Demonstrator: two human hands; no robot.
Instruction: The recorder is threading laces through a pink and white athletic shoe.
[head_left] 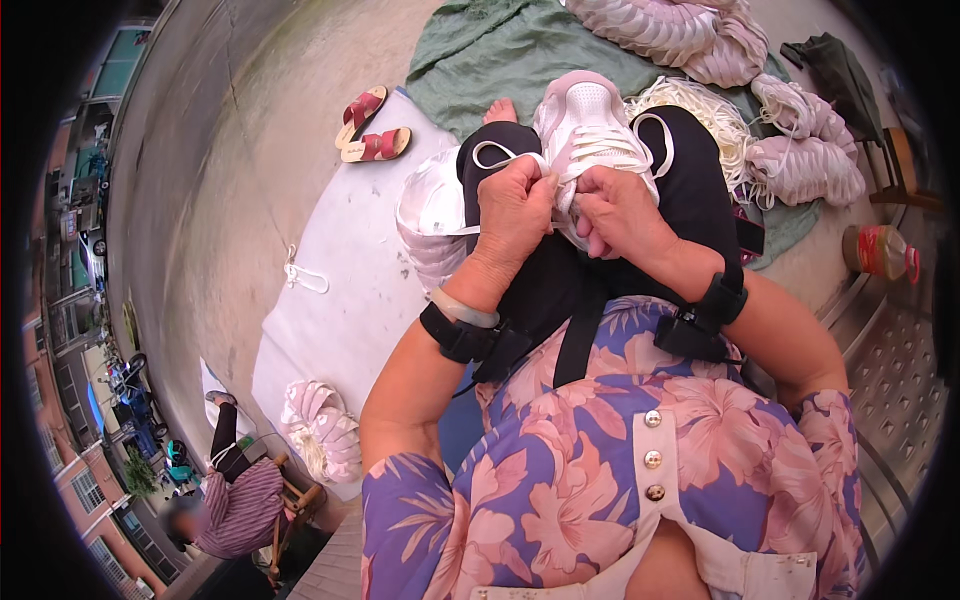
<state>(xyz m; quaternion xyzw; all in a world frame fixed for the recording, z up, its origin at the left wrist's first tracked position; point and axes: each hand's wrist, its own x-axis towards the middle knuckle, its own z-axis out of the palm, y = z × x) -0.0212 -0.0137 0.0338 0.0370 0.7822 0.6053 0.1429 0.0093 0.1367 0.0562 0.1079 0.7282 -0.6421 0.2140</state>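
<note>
A white and pale pink sneaker point(582, 105) rests between my thighs with its toe pointing away from me. White shoelaces point(606, 142) cross its tongue, and a loose loop stands out on each side. My left hand point(515, 205) pinches a lace at the left side of the shoe's opening. Close beside it, my right hand point(625, 212) is closed on lace at the right side, its fingers curled over the shoe. The exact lace ends between the fingertips are hidden. Left of my leg lies a white bag-like bundle point(425, 205) touching stacked shoe pieces.
Stacked pink-white shoe bundles point(805, 170) and a heap of loose laces point(705, 112) lie on green cloth point(500, 50). Red sandals point(378, 146) and a tied lace point(305, 277) lie on the pale sheet point(335, 230). A bottle point(880, 252) stands right; another person point(240, 500) sits lower left.
</note>
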